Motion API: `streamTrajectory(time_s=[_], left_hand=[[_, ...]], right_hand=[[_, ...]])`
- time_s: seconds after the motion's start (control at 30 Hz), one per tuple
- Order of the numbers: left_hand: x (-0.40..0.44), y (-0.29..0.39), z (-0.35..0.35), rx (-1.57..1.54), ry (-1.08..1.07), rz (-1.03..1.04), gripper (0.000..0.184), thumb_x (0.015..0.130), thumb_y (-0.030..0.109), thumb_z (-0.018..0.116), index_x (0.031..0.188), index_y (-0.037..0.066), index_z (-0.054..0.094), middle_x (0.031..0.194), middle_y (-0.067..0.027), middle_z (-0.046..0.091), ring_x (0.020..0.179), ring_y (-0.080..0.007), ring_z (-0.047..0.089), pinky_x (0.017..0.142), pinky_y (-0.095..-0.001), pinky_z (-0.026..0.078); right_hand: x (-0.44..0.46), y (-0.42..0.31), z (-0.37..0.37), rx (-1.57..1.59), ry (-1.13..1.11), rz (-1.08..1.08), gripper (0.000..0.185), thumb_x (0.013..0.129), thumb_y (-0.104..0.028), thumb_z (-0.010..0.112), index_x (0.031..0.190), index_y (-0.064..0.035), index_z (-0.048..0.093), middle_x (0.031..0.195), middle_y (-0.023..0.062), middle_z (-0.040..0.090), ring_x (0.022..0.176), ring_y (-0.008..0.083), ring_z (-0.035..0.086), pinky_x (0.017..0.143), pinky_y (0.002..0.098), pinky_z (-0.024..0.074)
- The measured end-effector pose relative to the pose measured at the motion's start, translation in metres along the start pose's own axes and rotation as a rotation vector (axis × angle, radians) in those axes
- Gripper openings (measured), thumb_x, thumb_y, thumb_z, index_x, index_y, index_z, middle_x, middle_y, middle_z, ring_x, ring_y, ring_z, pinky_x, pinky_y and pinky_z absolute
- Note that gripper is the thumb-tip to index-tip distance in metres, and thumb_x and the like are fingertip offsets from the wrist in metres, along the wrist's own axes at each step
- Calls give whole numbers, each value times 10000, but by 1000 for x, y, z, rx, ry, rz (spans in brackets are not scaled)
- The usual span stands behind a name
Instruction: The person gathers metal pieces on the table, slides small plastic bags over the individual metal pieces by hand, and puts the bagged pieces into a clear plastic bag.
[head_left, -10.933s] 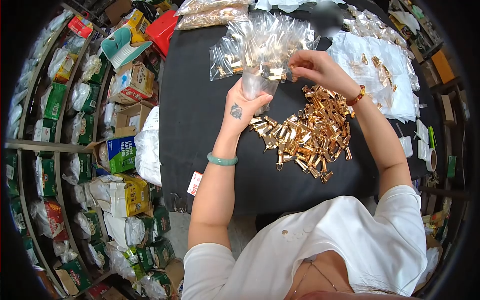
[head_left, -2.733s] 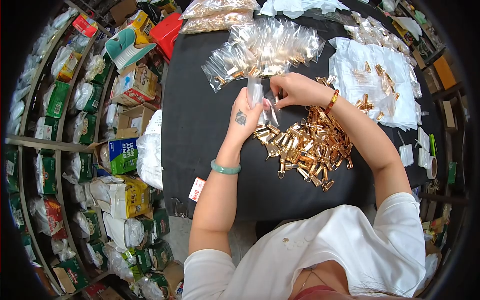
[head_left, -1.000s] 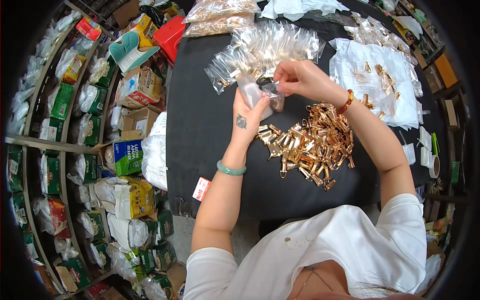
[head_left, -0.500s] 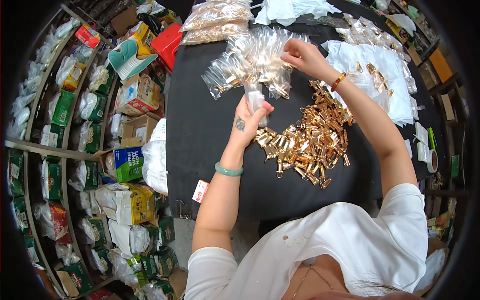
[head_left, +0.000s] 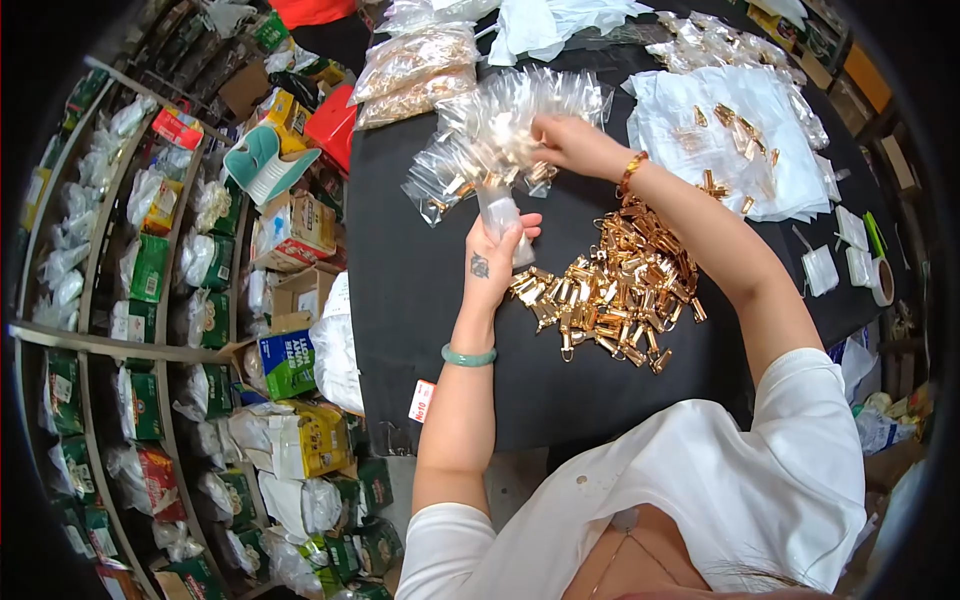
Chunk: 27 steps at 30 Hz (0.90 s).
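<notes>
My left hand (head_left: pixel 487 262) is closed around a bundle of clear plastic bags (head_left: pixel 499 213), its thumb pressed across the front. Over the heap of small filled clear bags (head_left: pixel 515 115) hovers my right hand (head_left: pixel 575 146), fingers curled together. What they pinch, if anything, cannot be made out. Gold metal clasps (head_left: pixel 625 290) lie in a loose pile on the black table cover (head_left: pixel 425 320), right of my left hand and below my right forearm. Gold pieces show inside several of the small bags.
Big bags of gold parts (head_left: pixel 415 75) are stacked at the back left. White plastic sheets (head_left: pixel 700 160) with a few clasps lie on the right, near a tape roll (head_left: pixel 881 282). Shelves with green boxes (head_left: pixel 147 268) line the left side, beside a red stool (head_left: pixel 332 122).
My right hand has moved left and down, closer to the filled bags. My left hand still grips the plastic bags. The camera view has shifted slightly.
</notes>
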<state>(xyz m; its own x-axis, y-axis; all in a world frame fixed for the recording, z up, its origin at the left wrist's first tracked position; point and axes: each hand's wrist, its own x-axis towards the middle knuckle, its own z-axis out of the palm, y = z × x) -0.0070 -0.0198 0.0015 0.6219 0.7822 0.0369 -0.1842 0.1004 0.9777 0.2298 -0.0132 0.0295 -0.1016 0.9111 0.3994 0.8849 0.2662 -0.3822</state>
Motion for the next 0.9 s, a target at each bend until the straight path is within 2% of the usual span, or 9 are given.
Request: streamTrajectory(time_s=[0.1, 0.17, 0.2, 0.3, 0.43, 0.6, 0.73, 0.83, 0.9], left_hand=[[1, -3, -1, 21, -26, 14, 274, 840, 51, 546, 1091, -26, 469, 995, -179, 625, 851, -207, 635, 759, -308, 512], [3, -4, 1, 25, -35, 27, 277, 844, 58, 548, 1095, -27, 468, 991, -180, 626, 852, -209, 636, 758, -311, 514], [3, -4, 1, 16, -34, 13, 281, 844, 57, 547, 1100, -27, 467, 991, -179, 625, 851, -210, 636, 759, -313, 515], [3, -5, 2, 4, -21, -13, 290, 842, 55, 545, 1109, -27, 466, 991, -178, 625, 847, -213, 637, 759, -318, 517], [2, -6, 0, -45, -27, -11, 293, 841, 56, 544, 1112, -26, 467, 993, -175, 624, 844, -208, 636, 756, -322, 520], [5, -5, 0, -21, 14, 14, 271, 842, 13, 492, 1107, -37, 465, 978, -170, 628, 838, -204, 634, 765, -317, 518], [1, -9, 2, -19, -3, 21, 276, 842, 41, 524, 1104, -32, 478, 986, -164, 631, 846, -198, 634, 760, -311, 519], [2, -6, 1, -18, -3, 46, 289, 843, 90, 584, 1095, -23, 496, 992, -156, 637, 846, -187, 637, 753, -303, 519], [1, -7, 5, 5, -4, 42, 278, 841, 106, 605, 1071, -25, 522, 971, -154, 647, 826, -183, 640, 742, -298, 521]], right_hand=[[-17, 8, -25, 16, 15, 175, 234, 807, -265, 636, 875, -55, 559, 813, 128, 636, 783, 307, 613, 665, 399, 473], [-36, 21, -37, -137, -63, 346, 219, 789, -228, 652, 836, -36, 558, 798, 121, 635, 753, 284, 609, 655, 381, 470], [-40, 18, -38, -138, -62, 349, 219, 789, -228, 652, 836, -36, 558, 798, 121, 635, 753, 284, 609, 655, 381, 470], [-59, 4, -34, -37, -375, 311, 206, 780, -216, 657, 852, -34, 591, 813, 117, 643, 746, 272, 616, 649, 375, 470], [-58, -32, -39, 85, -508, 227, 203, 780, -188, 651, 902, -31, 612, 823, 111, 649, 743, 252, 623, 656, 353, 476], [-22, -28, -7, 342, -538, -83, 219, 796, -186, 639, 941, -24, 615, 790, 90, 640, 725, 227, 614, 673, 328, 481], [-5, -30, 18, 269, -502, -55, 210, 834, -207, 601, 924, -17, 612, 766, 74, 626, 673, 195, 593, 654, 330, 483], [-8, -41, 6, 703, -259, 281, 218, 866, -225, 557, 894, -13, 600, 713, 62, 601, 613, 174, 566, 599, 351, 468], [-13, -56, -7, 632, -242, 219, 218, 867, -229, 552, 882, -17, 595, 699, 67, 601, 604, 181, 572, 586, 355, 463]])
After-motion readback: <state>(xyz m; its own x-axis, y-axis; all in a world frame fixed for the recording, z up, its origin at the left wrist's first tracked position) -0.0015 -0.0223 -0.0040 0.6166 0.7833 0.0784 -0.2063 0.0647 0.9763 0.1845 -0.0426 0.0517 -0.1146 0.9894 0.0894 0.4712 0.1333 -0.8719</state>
